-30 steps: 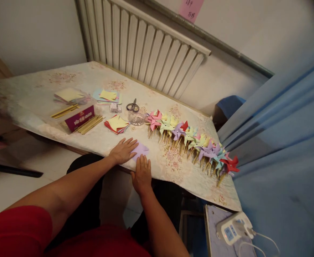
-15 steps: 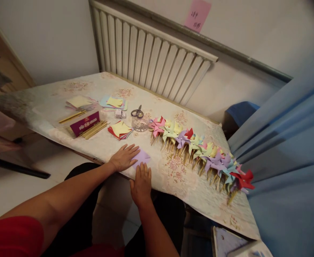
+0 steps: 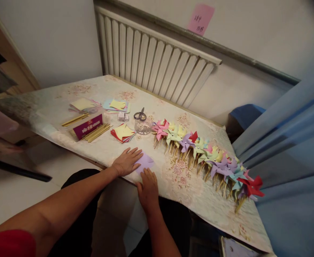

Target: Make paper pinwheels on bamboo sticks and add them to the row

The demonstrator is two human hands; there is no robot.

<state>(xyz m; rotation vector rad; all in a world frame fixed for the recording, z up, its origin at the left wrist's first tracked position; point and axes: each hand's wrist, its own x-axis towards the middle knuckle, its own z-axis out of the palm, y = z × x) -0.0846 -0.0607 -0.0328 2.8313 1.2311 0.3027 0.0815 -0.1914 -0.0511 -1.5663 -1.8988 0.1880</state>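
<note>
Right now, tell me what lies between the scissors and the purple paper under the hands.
In the head view, a clear dish sits just below the scissors; from there down to the purple paper only bare flowered cloth shows.

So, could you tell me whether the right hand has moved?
No: against the table edge, the right hand still touches the purple paper at its near edge.

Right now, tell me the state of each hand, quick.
Left hand: open, palm flat, pressing on the purple paper.
Right hand: open, fingers flat at the paper's near edge; no grip on anything.
</note>
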